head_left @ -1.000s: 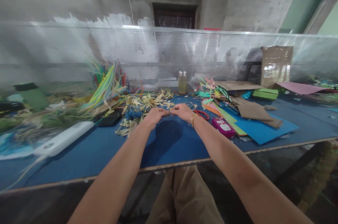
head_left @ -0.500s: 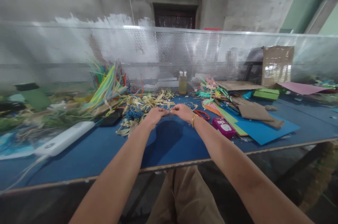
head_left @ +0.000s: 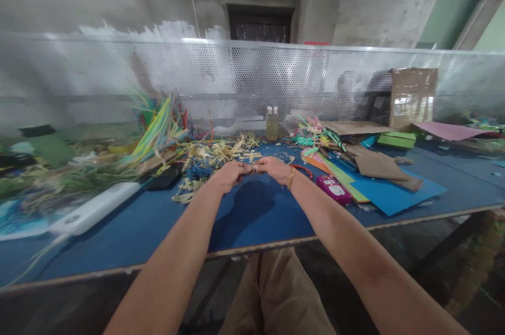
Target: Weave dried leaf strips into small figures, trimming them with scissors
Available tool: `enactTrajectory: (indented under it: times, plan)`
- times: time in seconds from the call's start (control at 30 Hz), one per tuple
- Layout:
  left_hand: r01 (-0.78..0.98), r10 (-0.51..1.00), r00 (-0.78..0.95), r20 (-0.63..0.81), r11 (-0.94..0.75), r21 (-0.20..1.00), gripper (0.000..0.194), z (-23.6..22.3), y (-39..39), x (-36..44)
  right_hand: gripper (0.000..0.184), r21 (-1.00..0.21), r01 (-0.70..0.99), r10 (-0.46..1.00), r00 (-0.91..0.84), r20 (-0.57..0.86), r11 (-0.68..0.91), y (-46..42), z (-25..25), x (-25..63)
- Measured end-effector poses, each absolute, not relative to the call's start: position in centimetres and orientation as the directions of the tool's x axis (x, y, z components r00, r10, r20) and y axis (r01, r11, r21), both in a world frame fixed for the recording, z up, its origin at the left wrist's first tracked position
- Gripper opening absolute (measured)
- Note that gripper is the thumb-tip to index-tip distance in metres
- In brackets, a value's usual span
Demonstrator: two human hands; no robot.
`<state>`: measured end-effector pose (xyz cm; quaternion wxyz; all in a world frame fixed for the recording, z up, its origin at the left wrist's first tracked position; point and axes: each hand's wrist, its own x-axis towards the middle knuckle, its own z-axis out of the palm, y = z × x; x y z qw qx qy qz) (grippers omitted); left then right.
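Note:
Over the middle of the blue table, my left hand [head_left: 234, 174] and my right hand [head_left: 274, 169] meet fingertip to fingertip. Both are closed in a pinch. Something small and pale brown shows between the fingertips, too tiny to name. A gold bracelet [head_left: 291, 178] circles my right wrist. Just behind and left of my hands lies a heap of dry, pale husk strips [head_left: 216, 151], with blue shredded strands [head_left: 198, 169] among it. Red-handled scissors [head_left: 302, 169] lie partly hidden beyond my right wrist.
Right of my arms are a purple box-like object [head_left: 333, 189], blue paper sheets [head_left: 389, 199] and brown cardboard [head_left: 381, 163]. At left lie a white power strip [head_left: 97, 207], a green bottle [head_left: 47, 144] and bundled coloured strips [head_left: 158, 130]. A glass bottle [head_left: 272, 123] stands before the perforated metal screen [head_left: 252, 72].
My hands stay pinched together in nearly the same place, with the fingers slightly shifted. A little more of the small pale piece shows between them. The whole view has slid slightly.

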<state>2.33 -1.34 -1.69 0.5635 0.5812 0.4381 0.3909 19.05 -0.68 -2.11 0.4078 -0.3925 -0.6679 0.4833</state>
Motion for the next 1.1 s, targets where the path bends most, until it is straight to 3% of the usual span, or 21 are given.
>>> enactTrajectory:
  times: [0.27, 0.4, 0.63, 0.9, 1.1]
  plan:
    - [-0.109, 0.878, 0.455, -0.147, 0.218, 0.97, 0.014, -0.4, -2.3, 2.1, 0.025, -0.993, -0.113, 0.857, -0.509, 0.081, 0.026, -1.4, -1.4, 19.5]
    - [-0.103, 0.874, 0.449, -0.187, 0.258, 0.961, 0.015, -0.2, -2.5, 2.2, 0.024, -0.991, -0.137, 0.886, -0.46, 0.062, -0.002, -1.2, -1.6, 19.5]
    - [0.057, 0.955, 0.284, -0.09, 0.077, 0.995, 0.031, -1.3, -1.8, 2.9, 0.019, -0.997, -0.051, 0.94, -0.334, 0.064, 0.05, -0.6, -2.4, 19.0]
    - [0.014, 0.963, 0.253, -0.09, 0.089, 0.996, 0.024, -1.1, -1.5, 2.9, 0.028, -0.997, -0.073, 0.959, -0.278, 0.051, 0.032, -0.6, -2.2, 19.0]
    - [0.032, 0.974, 0.226, -0.017, 0.01, 0.999, 0.031, -1.4, -1.6, 2.9, 0.034, -0.993, -0.112, 0.986, -0.165, 0.0, -0.019, -0.9, -2.3, 18.3]
